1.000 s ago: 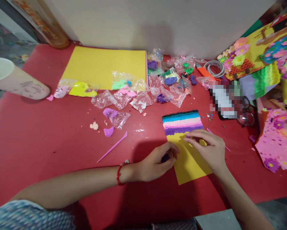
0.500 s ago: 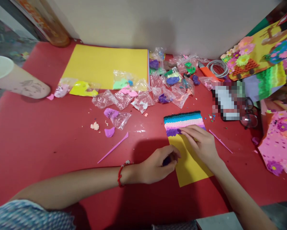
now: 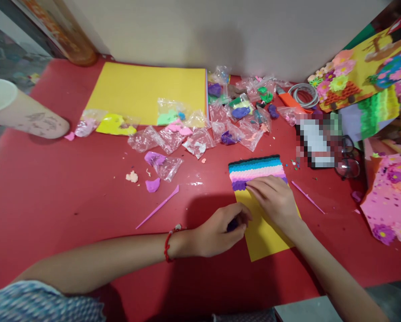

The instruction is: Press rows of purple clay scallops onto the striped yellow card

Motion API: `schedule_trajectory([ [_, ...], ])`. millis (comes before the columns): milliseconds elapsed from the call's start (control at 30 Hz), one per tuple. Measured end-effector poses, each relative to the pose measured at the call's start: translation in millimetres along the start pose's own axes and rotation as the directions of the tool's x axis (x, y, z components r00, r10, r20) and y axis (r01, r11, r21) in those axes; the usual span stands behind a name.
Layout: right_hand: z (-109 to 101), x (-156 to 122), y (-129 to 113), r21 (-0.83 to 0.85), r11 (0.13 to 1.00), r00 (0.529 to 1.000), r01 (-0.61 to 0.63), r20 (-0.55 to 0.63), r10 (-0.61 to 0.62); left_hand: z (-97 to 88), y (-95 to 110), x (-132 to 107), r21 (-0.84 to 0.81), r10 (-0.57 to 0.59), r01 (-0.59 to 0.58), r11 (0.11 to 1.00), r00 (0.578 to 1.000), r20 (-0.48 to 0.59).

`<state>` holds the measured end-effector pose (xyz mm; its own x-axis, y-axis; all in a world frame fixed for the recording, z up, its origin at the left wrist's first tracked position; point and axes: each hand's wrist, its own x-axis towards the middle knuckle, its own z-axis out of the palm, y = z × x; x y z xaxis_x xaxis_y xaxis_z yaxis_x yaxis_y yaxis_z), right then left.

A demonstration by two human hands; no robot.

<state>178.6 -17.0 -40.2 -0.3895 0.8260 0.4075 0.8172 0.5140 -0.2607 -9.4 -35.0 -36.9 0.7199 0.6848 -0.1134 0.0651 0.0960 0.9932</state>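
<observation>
A small yellow card [image 3: 265, 232] lies on the red table [image 3: 69, 201], its upper part covered with rows of clay scales in black, blue, pink and purple [image 3: 254, 167]. My right hand [image 3: 276, 201] rests on the card with its fingertips pressing on the purple row. At the card's left edge, my left hand [image 3: 220, 230] is curled around a lump of purple clay [image 3: 232, 225]. A red cord bracelet circles the left wrist.
Several small plastic bags of coloured clay [image 3: 200, 129] lie behind the card, with a large yellow sheet [image 3: 146, 89] beyond. Two pink modelling sticks [image 3: 158, 206] [image 3: 307, 197] lie either side. A paper cup [image 3: 15, 109] lies far left; glasses [image 3: 349, 161] and finished clay pictures [image 3: 388, 197] sit right.
My right hand slid left and up the card, from its right side onto the purple row. My left hand stayed at the card's left edge with the purple lump.
</observation>
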Motion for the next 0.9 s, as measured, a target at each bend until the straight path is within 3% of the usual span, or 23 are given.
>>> schedule_trajectory([
  [300,-2,2,-5,-0.131,0.991,0.999,0.038,-0.003,-0.038,0.6,0,-1,0.075,0.019,-0.018,0.997,1.0,-0.012],
  [433,-12,-6,-6,-0.041,0.999,0.999,0.024,-0.04,-0.025,-0.2,2,-3,0.206,0.127,-0.13,0.97,0.991,0.029],
  [533,-15,-13,-4,-0.01,0.997,0.997,0.071,-0.02,-0.071,-0.2,1,-4,0.501,0.256,-0.293,0.814,0.956,0.144],
  [667,-12,-16,0,-0.04,0.991,0.99,0.131,0.051,-0.129,2.7,-3,-6,0.842,0.262,-0.337,0.421,0.934,0.243],
  [733,-11,-15,1,-0.072,0.986,0.986,0.152,0.073,-0.147,4.8,-4,-7,0.885,0.229,-0.31,0.347,0.943,0.241],
  [900,-12,-13,2,-0.119,0.972,0.977,0.204,0.089,-0.194,9.4,-6,-9,0.911,0.216,-0.283,0.3,0.95,0.224],
])
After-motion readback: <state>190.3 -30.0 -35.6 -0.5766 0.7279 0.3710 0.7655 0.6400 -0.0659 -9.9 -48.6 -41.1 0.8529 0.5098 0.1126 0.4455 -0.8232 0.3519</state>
